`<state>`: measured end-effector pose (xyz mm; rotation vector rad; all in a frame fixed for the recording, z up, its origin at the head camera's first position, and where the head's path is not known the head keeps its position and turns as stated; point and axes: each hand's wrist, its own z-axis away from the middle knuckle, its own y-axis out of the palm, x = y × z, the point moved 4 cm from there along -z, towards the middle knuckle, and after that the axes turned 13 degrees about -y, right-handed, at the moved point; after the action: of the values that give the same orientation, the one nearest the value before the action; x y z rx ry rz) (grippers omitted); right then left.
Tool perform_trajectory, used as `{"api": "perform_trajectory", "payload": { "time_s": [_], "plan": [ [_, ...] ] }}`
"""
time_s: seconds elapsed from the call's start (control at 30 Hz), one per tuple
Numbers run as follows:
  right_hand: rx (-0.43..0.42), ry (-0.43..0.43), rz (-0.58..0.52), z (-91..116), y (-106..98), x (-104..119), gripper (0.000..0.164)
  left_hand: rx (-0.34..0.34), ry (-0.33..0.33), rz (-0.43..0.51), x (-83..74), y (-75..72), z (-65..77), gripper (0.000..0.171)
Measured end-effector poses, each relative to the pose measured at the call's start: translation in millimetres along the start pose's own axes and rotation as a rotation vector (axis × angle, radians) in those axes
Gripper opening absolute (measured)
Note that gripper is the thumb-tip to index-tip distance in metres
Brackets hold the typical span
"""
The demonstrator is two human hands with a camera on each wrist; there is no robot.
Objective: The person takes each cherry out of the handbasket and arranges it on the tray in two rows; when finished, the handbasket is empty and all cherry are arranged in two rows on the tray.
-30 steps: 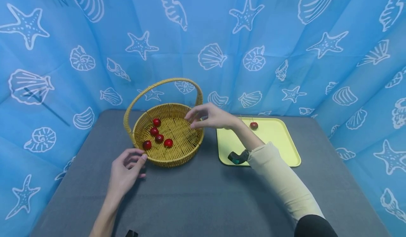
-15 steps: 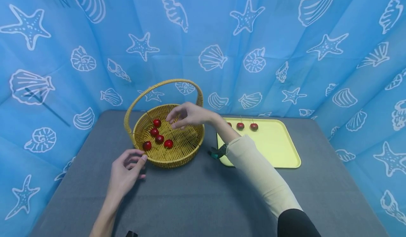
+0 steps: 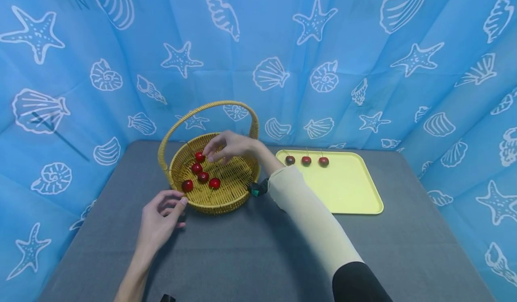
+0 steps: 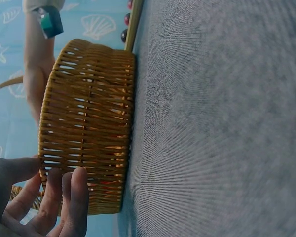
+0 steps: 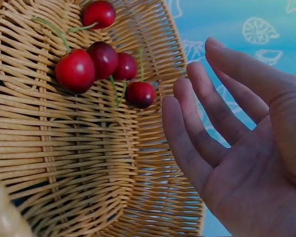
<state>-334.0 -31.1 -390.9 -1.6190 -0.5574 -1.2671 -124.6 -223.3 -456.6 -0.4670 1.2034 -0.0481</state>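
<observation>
My left hand pinches the near-left rim of the yellow wicker basket. In the left wrist view its thumb lies on the rim and its fingers lie against the outer wall. Several red cherries with stems sit in the left part of the basket. My right hand is over the basket, under the arched handle, with its fingertips near the rearmost cherry. The right wrist view shows that hand with nothing in it and its fingers spread apart from the cherries.
A pale yellow tray lies to the right of the basket, with three cherries in a row along its far edge. The grey cloth-covered table meets a blue shell-patterned curtain behind and at both sides.
My right hand has moved left, from the basket's right rim to above the cherries inside. The tray's three cherries, partly hidden by the arm before, now show. My left hand has stayed put.
</observation>
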Motion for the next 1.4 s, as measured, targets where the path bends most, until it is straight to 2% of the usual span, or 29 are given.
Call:
{"api": "perform_trajectory", "payload": {
  "time_s": [0.17,0.3,0.4,0.53,0.73,1.03,1.17,1.3,1.4],
  "plan": [
    [0.009,0.040,0.006,-6,5,-13,0.032,-0.016,0.006,-0.002,0.1,1.0,0.6,0.034],
    [0.047,0.073,0.005,-8,10,-20,0.037,-0.016,0.007,0.001,0.8,1.5,1.0,0.032],
    [0.079,0.120,-0.007,-9,14,-23,0.034,-0.011,0.005,0.001,0.8,1.8,0.6,0.033],
    [0.138,0.201,-0.026,-7,21,-24,0.030,-0.011,0.001,-0.005,0.5,2.2,-0.4,0.034],
    [0.241,0.282,-0.048,-4,28,-21,0.033,-0.017,-0.005,-0.020,0.5,2.5,-0.3,0.033],
    [0.318,0.285,0.001,-8,31,-31,0.035,-0.008,0.012,-0.012,-1.0,1.4,0.4,0.035],
    [0.336,0.287,-0.013,-11,33,-35,0.037,-0.001,0.014,-0.003,-1.3,0.6,0.6,0.036],
    [0.353,0.288,-0.052,-10,37,-29,0.040,-0.010,0.005,-0.005,-1.2,0.5,0.2,0.035],
    [0.352,0.278,-0.040,-8,38,-24,0.040,-0.017,0.003,-0.009,-0.9,0.5,0.4,0.035]
  ]
}}
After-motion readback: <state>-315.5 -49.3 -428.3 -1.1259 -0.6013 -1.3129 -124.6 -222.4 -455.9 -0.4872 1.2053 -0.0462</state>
